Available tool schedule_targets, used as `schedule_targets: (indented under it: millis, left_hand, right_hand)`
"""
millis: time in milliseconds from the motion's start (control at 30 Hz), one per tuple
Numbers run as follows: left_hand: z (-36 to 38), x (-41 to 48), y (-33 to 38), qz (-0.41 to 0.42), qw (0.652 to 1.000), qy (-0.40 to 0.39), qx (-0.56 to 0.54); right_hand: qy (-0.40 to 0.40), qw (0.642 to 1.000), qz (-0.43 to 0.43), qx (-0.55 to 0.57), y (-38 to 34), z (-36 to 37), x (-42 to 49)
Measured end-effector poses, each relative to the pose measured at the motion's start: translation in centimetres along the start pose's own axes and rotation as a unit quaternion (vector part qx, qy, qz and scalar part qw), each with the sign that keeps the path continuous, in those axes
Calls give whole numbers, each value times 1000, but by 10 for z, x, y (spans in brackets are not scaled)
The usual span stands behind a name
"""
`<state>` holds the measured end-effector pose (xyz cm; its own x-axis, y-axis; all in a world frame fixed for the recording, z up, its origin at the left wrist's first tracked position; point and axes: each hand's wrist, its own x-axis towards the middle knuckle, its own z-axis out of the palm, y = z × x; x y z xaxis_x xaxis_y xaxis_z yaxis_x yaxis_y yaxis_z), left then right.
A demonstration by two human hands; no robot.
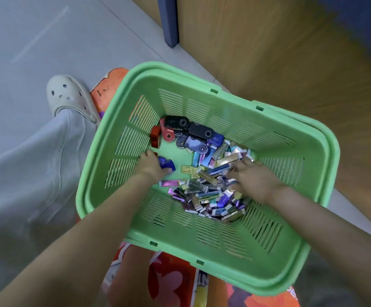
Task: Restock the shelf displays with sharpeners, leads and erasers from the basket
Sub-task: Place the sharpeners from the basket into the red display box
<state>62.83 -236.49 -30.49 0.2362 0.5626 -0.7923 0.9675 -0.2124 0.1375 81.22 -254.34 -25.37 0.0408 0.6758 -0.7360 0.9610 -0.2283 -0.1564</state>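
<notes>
Grey floor (25, 41) – wooden cabinet (269, 52); blurred.

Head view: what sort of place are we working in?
Probably a stationery shop aisle, at floor level: a green basket of loose sharpeners and small foil packs, a wooden panel beside it, and a grey tiled floor. The left hand grips a blue sharpener.

This looks like a shop. A green shopping basket (211, 89) holds lots and lots of the same shiny little packs (211, 191) and many sharpeners (189, 131). Next to it is a big wooden stand (269, 52) with a blue post (170, 21), on a grey tiled floor (25, 41).
</notes>
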Motion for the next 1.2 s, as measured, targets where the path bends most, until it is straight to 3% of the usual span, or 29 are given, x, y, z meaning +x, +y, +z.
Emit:
schedule_targets:
  millis: [67,133,167,233,333,500,700,933,967,1033,1100,1167,1200]
  left_hand:
    - [4,-11,12,108,988,89,65]
    - [10,-15,28,196,974,109,2]
    - [13,-15,38,191,977,72,-64]
    - [22,-5,52,104,980,-17,-170]
    - [37,8,61,20,981,-23,-193]
    - [59,8,65,88,987,14,-133]
    - [67,12,63,118,984,-89,-95]
    - [53,-18,58,174,960,-219,-19]
    - [49,-26,58,172,960,-215,-45]
    - [37,-31,62,121,967,-131,-183]
    - [27,-17,65,26,931,-28,-364]
    - [21,3,66,-55,888,10,-457]
    - [20,11,67,-76,883,9,-464]
  right_hand:
    - [78,988,29,129,-2,0,8]
    - [142,958,66,238,-3,1,21]
    - [151,947,88,270,-3,3,28]
    - [124,934,131,308,-2,12,36]
    - [64,934,177,304,-1,30,43]
    - [80,921,193,328,10,33,51]
    - [57,916,188,350,8,29,51]
    - [-44,963,154,216,-7,22,26]
    - [-28,966,160,199,-9,21,24]
    - [79,953,170,236,-11,16,25]
    - [197,908,161,333,-14,9,36]
    - [238,873,156,397,-19,0,54]
    - [238,867,154,410,-22,-3,62]
